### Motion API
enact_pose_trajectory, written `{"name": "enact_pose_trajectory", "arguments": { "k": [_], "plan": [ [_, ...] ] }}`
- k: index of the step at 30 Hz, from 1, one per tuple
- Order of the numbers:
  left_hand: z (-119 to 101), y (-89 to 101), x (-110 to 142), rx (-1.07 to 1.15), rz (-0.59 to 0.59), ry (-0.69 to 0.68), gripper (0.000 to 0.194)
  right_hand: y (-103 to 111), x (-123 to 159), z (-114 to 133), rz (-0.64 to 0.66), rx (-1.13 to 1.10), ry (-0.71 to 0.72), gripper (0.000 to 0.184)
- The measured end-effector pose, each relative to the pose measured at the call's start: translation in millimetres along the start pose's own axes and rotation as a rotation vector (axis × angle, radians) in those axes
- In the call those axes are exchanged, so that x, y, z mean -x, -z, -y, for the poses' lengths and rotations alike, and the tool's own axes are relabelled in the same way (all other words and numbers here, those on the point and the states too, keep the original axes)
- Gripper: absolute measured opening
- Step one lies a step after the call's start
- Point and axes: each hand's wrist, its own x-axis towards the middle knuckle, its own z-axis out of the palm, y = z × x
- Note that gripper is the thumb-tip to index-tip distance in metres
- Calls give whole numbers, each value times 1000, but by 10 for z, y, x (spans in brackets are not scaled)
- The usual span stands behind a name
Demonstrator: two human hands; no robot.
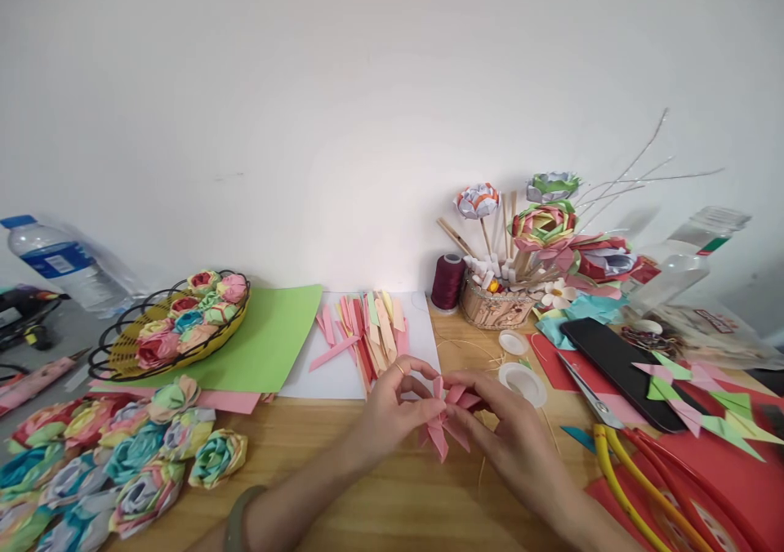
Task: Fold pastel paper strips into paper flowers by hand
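Between my two hands, above the wooden table [343, 470], is a pink folded-paper flower piece [437, 439] with several pointed petals. My left hand [401, 405] pinches it from the left, thumb and fingers pressed together near its top. From the right, my right hand [496, 421] grips another petal, its fingertips almost meeting my left thumb. The fingers cover the middle of the piece. Just behind my left hand, folded paper strips [373, 327] in pink, red, cream and green lie on a white sheet [306, 376].
Finished paper roses [147, 487] crowd the front left, below a yellow basket [122, 341] of more roses. Behind my right hand stand a thread spool [447, 282] and a pot [496, 303] of paper flowers. Scissors [591, 393], a black phone [618, 372] and yellow-handled pliers [618, 487] lie right.
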Motion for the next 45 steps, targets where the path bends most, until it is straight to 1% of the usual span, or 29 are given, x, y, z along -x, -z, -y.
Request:
{"name": "enact_pose_trajectory", "arguments": {
  "k": [2,4,7,9,13,17,22,26,29,34,37,39,42,45],
  "plan": [
    [-13,-37,17,-51,-72,-38,22,-15,12,-13,-3,12,24,13],
    [-17,-64,30,-52,-125,-48,20,-35,18,-40,-32,11,37,13],
    [-19,-83,39,-42,-153,-47,16,-59,18,-75,-63,8,38,12],
    [-20,-85,41,-74,-185,-63,10,-65,14,-79,-63,25,36,13],
    [-7,-79,47,-165,-235,-144,7,-65,14,-65,-94,38,36,14],
    [29,-63,55,-194,-224,-209,3,-74,31,-69,-99,-2,43,14],
    [60,-34,49,-248,-195,-306,4,-82,34,-97,-95,-21,63,12],
    [56,-31,57,-231,-160,-284,6,-85,22,-116,-110,3,78,11],
    [47,-45,69,-229,-156,-288,5,-90,25,-134,-135,30,78,13],
    [45,-58,75,-140,-96,-259,3,-94,44,-161,-174,52,104,15],
    [49,-53,72,-153,-101,-253,3,-92,45,-159,-170,49,113,12],
    [50,-50,71,-190,-126,-271,4,-92,42,-152,-159,49,122,11],
    [49,-50,72,-226,-155,-294,6,-94,39,-148,-158,58,125,11],
    [53,-52,67,-216,-153,-291,7,-98,38,-157,-167,69,116,12]
  ]
}}
